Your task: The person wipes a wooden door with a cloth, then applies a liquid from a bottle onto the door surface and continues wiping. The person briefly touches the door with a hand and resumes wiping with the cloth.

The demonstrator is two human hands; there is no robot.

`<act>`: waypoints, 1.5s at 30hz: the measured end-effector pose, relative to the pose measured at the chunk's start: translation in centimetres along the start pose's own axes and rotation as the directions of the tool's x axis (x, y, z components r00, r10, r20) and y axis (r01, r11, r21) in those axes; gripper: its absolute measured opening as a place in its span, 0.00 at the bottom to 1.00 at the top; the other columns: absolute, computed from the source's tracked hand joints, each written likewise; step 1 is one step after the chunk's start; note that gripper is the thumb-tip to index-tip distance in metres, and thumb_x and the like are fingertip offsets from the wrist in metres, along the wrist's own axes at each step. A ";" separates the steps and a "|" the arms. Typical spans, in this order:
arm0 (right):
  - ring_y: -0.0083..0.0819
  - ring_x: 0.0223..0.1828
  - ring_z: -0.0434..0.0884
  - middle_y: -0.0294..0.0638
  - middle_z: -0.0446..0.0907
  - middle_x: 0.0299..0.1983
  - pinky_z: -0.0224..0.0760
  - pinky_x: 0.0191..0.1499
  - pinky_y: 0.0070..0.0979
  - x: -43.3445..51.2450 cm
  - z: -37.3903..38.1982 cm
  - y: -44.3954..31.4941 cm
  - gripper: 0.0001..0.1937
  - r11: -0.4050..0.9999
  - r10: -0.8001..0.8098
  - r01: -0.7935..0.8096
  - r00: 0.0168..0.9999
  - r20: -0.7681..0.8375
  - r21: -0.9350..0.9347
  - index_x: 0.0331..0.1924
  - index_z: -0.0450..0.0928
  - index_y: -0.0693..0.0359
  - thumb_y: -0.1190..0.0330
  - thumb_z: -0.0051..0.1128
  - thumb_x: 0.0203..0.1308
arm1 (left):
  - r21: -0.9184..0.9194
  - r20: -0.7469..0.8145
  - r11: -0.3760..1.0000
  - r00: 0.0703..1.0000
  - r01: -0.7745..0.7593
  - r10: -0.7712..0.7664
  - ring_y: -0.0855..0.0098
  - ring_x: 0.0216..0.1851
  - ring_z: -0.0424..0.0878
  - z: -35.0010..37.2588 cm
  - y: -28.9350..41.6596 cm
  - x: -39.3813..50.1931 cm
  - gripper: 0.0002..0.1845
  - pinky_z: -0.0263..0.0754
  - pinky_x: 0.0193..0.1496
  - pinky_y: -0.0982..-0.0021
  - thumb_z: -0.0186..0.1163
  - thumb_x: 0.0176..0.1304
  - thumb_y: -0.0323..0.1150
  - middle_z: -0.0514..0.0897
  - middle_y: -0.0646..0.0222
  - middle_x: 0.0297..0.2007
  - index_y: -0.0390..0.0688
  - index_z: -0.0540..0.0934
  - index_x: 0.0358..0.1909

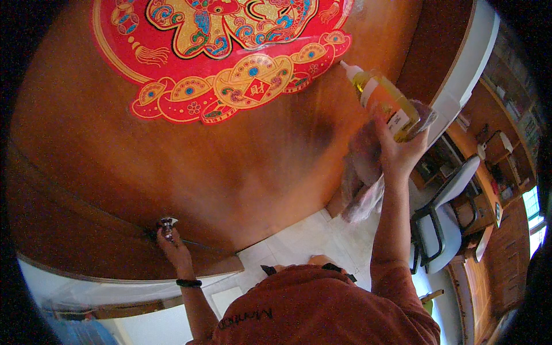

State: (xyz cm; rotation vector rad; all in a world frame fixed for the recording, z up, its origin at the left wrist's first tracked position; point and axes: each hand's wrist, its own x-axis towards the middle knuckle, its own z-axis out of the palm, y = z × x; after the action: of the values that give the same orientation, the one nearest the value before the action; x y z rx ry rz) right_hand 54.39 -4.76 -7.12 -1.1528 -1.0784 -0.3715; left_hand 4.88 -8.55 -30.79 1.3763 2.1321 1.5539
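Observation:
A brown wooden door point(241, 159) fills most of the view, with a red and gold paper decoration point(254, 82) on its face. My left hand point(174, 248), with a dark band at the wrist, holds a shiny metal doorknob point(167, 226) at the door's lower left. At the right, my right hand point(399, 146) grips a clear plastic bottle of yellow liquid point(386, 105), tilted, its pale nozzle towards the decoration's lower right edge. A crumpled greyish cloth point(364, 172) hangs from the same hand beside the door.
Pale floor tiles point(302, 237) show below the door. At the right stand a chair with a light seat and dark armrests point(440, 233), a wooden desk point(478, 168) and shelves with various items point(504, 151). A white door frame point(465, 82) curves along the upper right.

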 end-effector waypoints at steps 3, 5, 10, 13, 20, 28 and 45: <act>0.30 0.43 0.81 0.41 0.81 0.42 0.75 0.48 0.29 -0.5 -0.2 0.1 0.28 1.000 0.006 -0.004 0.999 0.054 -0.028 0.51 0.73 0.63 0.71 0.74 0.43 | -0.017 -0.008 1.000 1.000 0.003 -0.004 0.59 0.56 0.69 0.1 0.2 -0.2 0.25 0.63 0.62 0.62 0.54 0.72 0.40 0.69 0.51 0.58 0.35 0.63 0.63; 0.33 0.43 0.82 0.43 0.82 0.42 0.76 0.48 0.30 -0.8 -0.3 0.1 0.27 0.996 0.014 -0.009 0.998 0.068 -0.087 0.50 0.73 0.64 0.74 0.72 0.41 | -0.041 -0.016 0.999 1.000 0.015 -0.015 0.59 0.55 0.70 0.2 0.4 -0.3 0.25 0.63 0.61 0.62 0.53 0.72 0.40 0.69 0.52 0.57 0.35 0.63 0.63; 0.33 0.43 0.82 0.43 0.82 0.42 0.76 0.48 0.31 -0.7 -0.2 0.0 0.27 0.999 0.041 -0.042 0.999 0.035 0.032 0.50 0.73 0.64 0.74 0.72 0.42 | -0.079 -0.005 0.997 1.000 0.027 -0.028 0.62 0.53 0.70 0.1 0.5 -0.1 0.24 0.64 0.59 0.63 0.53 0.72 0.40 0.71 0.53 0.56 0.35 0.64 0.62; 0.32 0.42 0.82 0.43 0.82 0.41 0.76 0.47 0.30 -0.4 -0.1 -0.2 0.27 0.998 -0.037 0.040 0.998 0.055 -0.048 0.50 0.73 0.64 0.74 0.71 0.43 | -0.028 -0.006 0.998 0.999 0.053 -0.053 0.62 0.53 0.70 0.0 0.6 -0.1 0.25 0.65 0.58 0.64 0.53 0.72 0.40 0.71 0.54 0.55 0.35 0.63 0.63; 0.32 0.40 0.81 0.43 0.82 0.40 0.76 0.46 0.30 -0.4 0.0 -0.4 0.26 1.000 0.000 -0.001 1.000 0.027 0.023 0.50 0.73 0.64 0.73 0.72 0.43 | -0.040 0.027 0.999 0.999 0.033 -0.032 0.62 0.53 0.70 -0.2 0.9 -0.4 0.26 0.64 0.59 0.64 0.53 0.72 0.39 0.71 0.54 0.56 0.35 0.62 0.64; 0.29 0.43 0.80 0.41 0.81 0.42 0.75 0.48 0.29 -0.9 -0.2 0.4 0.27 0.999 0.050 -0.050 0.999 0.014 0.011 0.51 0.72 0.63 0.71 0.73 0.45 | 0.089 -0.022 0.996 1.000 -0.007 0.009 0.59 0.55 0.70 -0.1 0.3 -0.1 0.26 0.64 0.60 0.63 0.53 0.72 0.39 0.70 0.51 0.57 0.33 0.62 0.64; 0.29 0.40 0.81 0.42 0.82 0.40 0.76 0.45 0.28 0.0 -0.2 -0.2 0.26 1.000 -0.007 0.007 1.000 0.016 -0.012 0.50 0.72 0.63 0.72 0.73 0.46 | -0.051 0.033 0.997 0.998 0.058 -0.056 0.59 0.57 0.69 -0.3 0.5 -0.1 0.26 0.62 0.63 0.62 0.53 0.72 0.37 0.69 0.51 0.59 0.34 0.61 0.65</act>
State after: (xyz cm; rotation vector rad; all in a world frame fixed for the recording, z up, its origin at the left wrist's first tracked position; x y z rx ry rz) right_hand 54.37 -5.00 -6.97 -1.1649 -1.0951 -0.3754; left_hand 5.04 -8.79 -30.30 1.3029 2.0794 1.5445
